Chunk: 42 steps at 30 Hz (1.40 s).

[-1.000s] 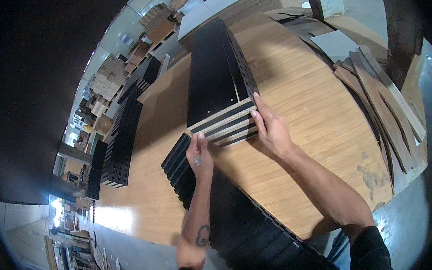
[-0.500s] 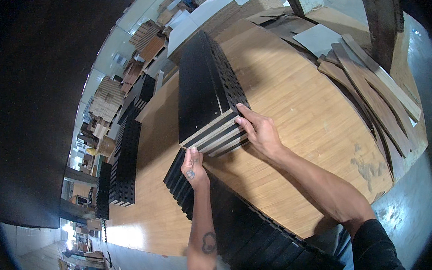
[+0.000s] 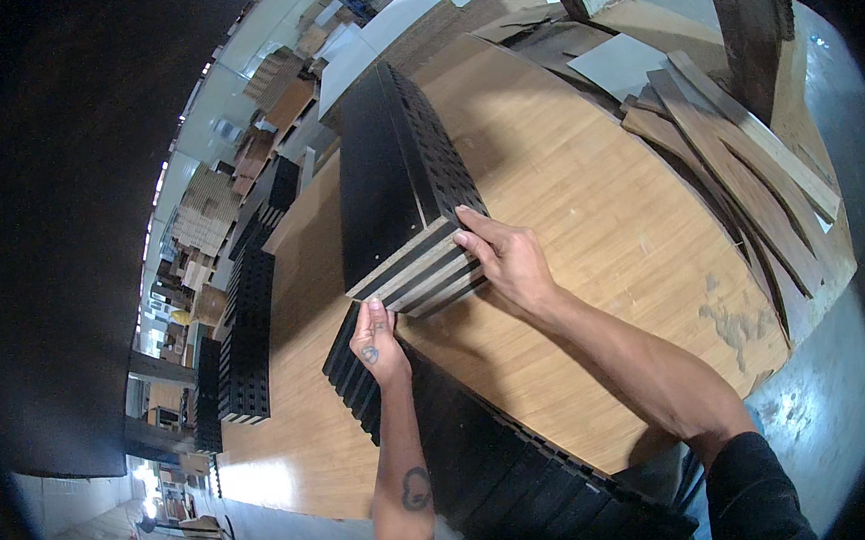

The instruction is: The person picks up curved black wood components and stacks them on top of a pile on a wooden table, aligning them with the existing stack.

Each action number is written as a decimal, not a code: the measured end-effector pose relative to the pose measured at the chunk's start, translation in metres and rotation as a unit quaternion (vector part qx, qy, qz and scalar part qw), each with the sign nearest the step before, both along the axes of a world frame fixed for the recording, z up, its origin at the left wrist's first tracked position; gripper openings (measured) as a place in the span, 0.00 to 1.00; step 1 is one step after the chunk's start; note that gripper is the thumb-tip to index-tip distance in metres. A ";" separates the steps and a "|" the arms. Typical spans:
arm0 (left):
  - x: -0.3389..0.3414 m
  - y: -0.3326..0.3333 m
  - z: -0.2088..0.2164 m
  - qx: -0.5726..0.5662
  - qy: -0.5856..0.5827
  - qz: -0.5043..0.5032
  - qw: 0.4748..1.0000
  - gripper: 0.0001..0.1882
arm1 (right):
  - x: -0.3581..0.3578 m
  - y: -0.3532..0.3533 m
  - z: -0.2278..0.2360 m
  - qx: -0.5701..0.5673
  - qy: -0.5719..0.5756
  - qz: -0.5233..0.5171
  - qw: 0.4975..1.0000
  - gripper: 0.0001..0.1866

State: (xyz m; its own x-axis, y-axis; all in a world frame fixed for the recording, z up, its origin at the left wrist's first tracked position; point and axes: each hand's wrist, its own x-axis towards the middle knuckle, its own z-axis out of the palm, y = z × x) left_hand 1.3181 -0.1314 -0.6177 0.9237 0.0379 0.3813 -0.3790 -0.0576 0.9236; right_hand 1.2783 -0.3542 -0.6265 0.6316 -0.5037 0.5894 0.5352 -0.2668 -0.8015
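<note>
A stack of long black boards [image 3: 377,189] with pale chipboard end edges lies on the wood-grain table, and rows of holes run along its right side. At the near right corner, the thumb and fingers of my right hand [image 3: 512,262] are closed against the boards' ends. The thumb of my left hand [image 3: 377,339] presses on the near left corner, its other fingers mostly hidden below. Under and beside my left forearm, a second group of black boards [image 3: 464,428] with a ridged edge slants toward the lower right.
The wood-grain tabletop [image 3: 589,209] spreads around the stack. More black board stacks [image 3: 249,343] line its left edge. Loose wooden strips [image 3: 736,158] lie along the right side, close to a dark post [image 3: 752,37]. White-topped panels [image 3: 386,37] are piled at the far end.
The whole view has shifted slightly, so the stack and both hands appear a little further left. My hands keep their places on the stack's near corners.
</note>
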 end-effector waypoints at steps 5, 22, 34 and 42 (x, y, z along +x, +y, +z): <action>0.004 0.006 -0.003 0.004 0.011 0.010 1.000 0.18 | 0.001 0.003 -0.002 -0.008 -0.026 -0.022 0.999 0.16; -0.013 -0.005 0.023 -0.016 0.000 -0.003 1.000 0.27 | -0.011 0.002 0.016 -0.067 -0.006 -0.024 0.997 0.18; -0.025 -0.007 0.026 0.025 -0.049 -0.002 0.998 0.30 | -0.014 -0.003 0.019 -0.135 -0.069 -0.060 0.987 0.17; -0.021 -0.007 0.025 0.020 -0.056 0.043 0.997 0.25 | -0.014 0.000 0.024 -0.074 -0.069 -0.043 0.994 0.14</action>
